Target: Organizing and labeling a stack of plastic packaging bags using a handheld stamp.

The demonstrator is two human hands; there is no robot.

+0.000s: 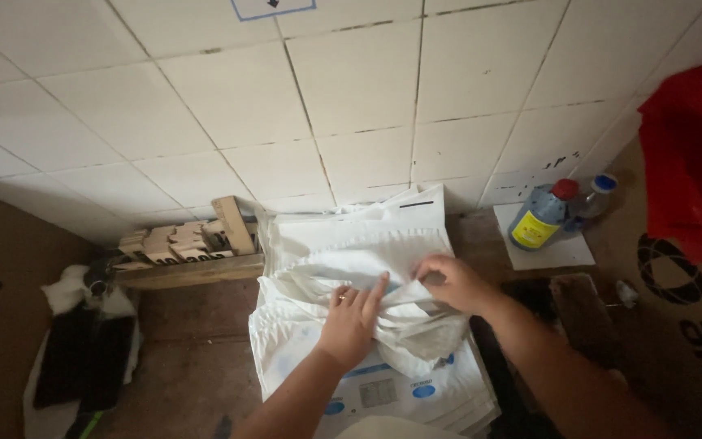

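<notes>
Bottles (pixel 548 213) and wooden blocks (pixel 174 241) flank hands' (pixel 400 302) white sacks (pixel 367 325).

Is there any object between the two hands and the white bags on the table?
Nothing visible. The left hand and the right hand both already touch the top white bag of the stack. The bottles and wooden pieces stand off to the sides.

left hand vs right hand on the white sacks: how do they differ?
The left hand lies nearer the camera, fingers bunching crumpled fabric; the right hand reaches further, pinching a fold. A ring shows on the left hand, none visible on the right hand. Both grip the top white sack.
</notes>
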